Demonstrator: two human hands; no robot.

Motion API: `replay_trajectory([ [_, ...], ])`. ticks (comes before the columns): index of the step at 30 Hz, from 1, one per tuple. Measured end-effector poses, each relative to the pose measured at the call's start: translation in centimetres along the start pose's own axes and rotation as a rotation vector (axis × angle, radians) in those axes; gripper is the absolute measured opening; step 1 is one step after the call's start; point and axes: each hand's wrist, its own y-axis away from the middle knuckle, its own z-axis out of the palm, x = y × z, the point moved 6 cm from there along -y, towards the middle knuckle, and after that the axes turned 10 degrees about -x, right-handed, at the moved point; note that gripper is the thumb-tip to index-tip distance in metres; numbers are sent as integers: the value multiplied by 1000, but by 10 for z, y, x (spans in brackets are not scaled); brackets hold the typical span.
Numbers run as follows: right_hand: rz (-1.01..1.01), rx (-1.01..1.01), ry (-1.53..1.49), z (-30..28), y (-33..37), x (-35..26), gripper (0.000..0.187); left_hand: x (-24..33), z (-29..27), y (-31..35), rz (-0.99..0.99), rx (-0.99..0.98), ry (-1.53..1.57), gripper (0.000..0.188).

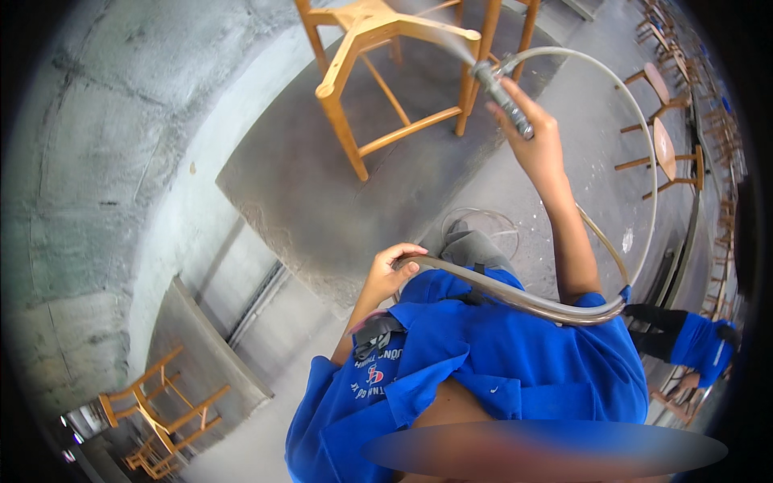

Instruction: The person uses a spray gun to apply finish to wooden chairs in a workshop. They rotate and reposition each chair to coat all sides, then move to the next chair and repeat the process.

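My right hand [533, 141] is closed round a metal spray gun [503, 98], whose nozzle points up and left. A pale mist leaves the nozzle toward a seatless wooden chair frame [344, 60], upright just ahead. From the gun a whitish hose [654, 157] loops out to the right and back toward my right side. At my waist, my left hand [392, 274] is closed on a thick translucent hose [499, 288] that runs across my front; some of its fingers are hidden behind it.
A dark, paint-stained floor panel [314, 217] lies under the chair, beside a pale curved wall [193, 153]. More chair frames [149, 410] stand at lower left. Chairs with pale round seats [664, 149] line the right, where a person in blue [699, 350] bends over.
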Motion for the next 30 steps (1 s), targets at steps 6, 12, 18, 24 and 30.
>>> replay_trajectory([
  [6, 166, -329, -94, -4, 60, 76, 47, 1, 18, -84, -159, -251, -55, 40],
  [12, 719, 161, -871, -26, 172, 222, 58, 55, 65, -245, -129, -640, -616, 34],
  [18, 1053, 471, -624, -132, 256, 340, 65, 206, 112, -519, 775, -6, -1335, 31],
  [24, 920, 728, -596, -238, 271, 387, 77, 307, 102, -726, 782, 983, -1757, 41],
  [30, 967, 718, -636, -264, 258, 444, 77, 317, 116, -734, 664, 957, -1700, 35],
])
